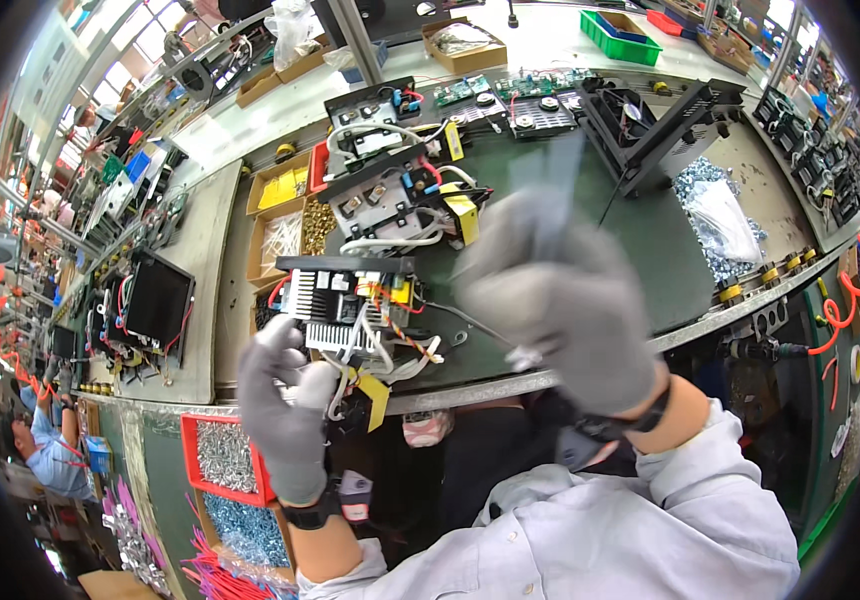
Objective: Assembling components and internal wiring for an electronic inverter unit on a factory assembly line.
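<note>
Grey gloves cover both hands. The left hand (285, 405) is low, by the near edge of the green table (650, 240). Its fingers curl together on white wires (350, 365) that hang from the black box (350, 300). The box sits on the table just above that hand. The right hand (560, 300) is up high and blurry. It pinches a thin grey strip (550, 185) that sticks up. A red bin (225, 455) of screws sits under the left hand.
</note>
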A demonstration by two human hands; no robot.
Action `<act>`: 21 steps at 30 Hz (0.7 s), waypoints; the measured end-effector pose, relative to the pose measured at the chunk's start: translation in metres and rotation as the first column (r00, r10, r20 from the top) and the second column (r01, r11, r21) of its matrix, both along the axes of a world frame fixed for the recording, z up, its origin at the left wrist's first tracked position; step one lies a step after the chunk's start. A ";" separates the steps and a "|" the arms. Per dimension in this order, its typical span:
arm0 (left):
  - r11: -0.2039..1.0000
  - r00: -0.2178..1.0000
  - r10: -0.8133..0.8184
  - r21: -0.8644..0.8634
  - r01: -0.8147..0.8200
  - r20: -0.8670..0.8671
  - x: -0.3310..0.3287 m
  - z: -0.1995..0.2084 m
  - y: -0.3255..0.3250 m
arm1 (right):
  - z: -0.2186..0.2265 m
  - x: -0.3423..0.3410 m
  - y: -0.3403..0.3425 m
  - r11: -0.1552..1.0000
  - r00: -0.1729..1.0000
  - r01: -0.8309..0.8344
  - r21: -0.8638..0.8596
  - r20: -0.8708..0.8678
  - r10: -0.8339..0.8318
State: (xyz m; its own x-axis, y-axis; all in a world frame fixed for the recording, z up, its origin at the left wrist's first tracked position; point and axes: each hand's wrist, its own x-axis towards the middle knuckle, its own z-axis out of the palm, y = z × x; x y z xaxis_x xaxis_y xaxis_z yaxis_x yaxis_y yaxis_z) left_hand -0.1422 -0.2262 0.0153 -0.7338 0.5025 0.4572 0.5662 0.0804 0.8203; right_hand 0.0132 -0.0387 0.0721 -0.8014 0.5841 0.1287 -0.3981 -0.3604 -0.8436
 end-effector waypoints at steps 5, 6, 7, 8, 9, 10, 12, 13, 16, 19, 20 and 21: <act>0.961 0.986 -0.144 -0.251 0.117 -0.090 -0.020 0.068 0.046 | -0.001 0.041 0.086 0.963 0.951 0.258 0.075 0.155 -0.267; 0.956 0.985 -0.171 -0.244 0.162 -0.017 -0.023 0.080 0.060 | -0.007 0.035 0.102 0.973 0.948 0.201 0.114 0.226 -0.223; 0.951 0.980 -0.192 -0.237 0.199 0.053 -0.027 0.091 0.074 | -0.016 0.026 0.116 0.976 0.953 0.190 0.107 0.219 -0.210; 0.933 0.982 -0.185 -0.307 0.188 0.040 -0.031 0.101 0.086 | -0.028 0.014 0.129 0.981 0.936 0.089 0.174 0.323 -0.142; 0.908 0.981 -0.193 -0.372 0.191 0.033 -0.037 0.107 0.104 | -0.038 0.006 0.145 0.972 0.897 -0.006 0.234 0.431 -0.098; 0.870 0.970 -0.240 -0.448 0.205 -0.023 -0.045 0.112 0.114 | -0.043 -0.005 0.153 0.959 0.873 -0.086 0.271 0.484 -0.058; 0.822 0.967 -0.242 -0.546 0.161 -0.079 -0.065 0.109 0.128 | -0.051 -0.032 0.164 0.938 0.848 -0.180 0.297 0.531 -0.005; 0.765 0.957 -0.265 -0.630 0.132 -0.121 -0.074 0.101 0.133 | -0.055 -0.047 0.168 0.892 0.812 -0.238 0.384 0.582 -0.034; 0.666 0.887 -0.381 -0.742 0.069 -0.260 -0.084 0.079 0.152 | -0.106 -0.087 0.198 0.637 0.819 -0.350 0.687 0.554 -0.148; 0.636 0.818 -0.399 -0.768 -0.079 -0.415 -0.087 0.061 0.158 | -0.083 -0.102 0.179 0.477 0.725 -0.525 0.705 0.664 -0.183; 0.649 0.761 -0.412 -0.748 -0.142 -0.502 -0.087 0.057 0.161 | -0.084 -0.103 0.177 0.558 0.700 -0.497 0.664 0.687 -0.193; 0.644 0.763 -0.410 -0.751 -0.145 -0.499 -0.089 0.055 0.160 | -0.086 -0.104 0.176 0.633 0.676 -0.465 0.619 0.710 -0.198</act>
State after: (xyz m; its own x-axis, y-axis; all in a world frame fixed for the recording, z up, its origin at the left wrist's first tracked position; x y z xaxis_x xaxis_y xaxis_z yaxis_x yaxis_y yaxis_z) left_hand -0.2310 -0.0660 0.0704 -0.3452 0.9198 0.1867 0.9369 0.3494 0.0112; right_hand -0.0910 0.1371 -0.0135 -0.8866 0.4323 -0.1646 0.3813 0.4816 -0.7891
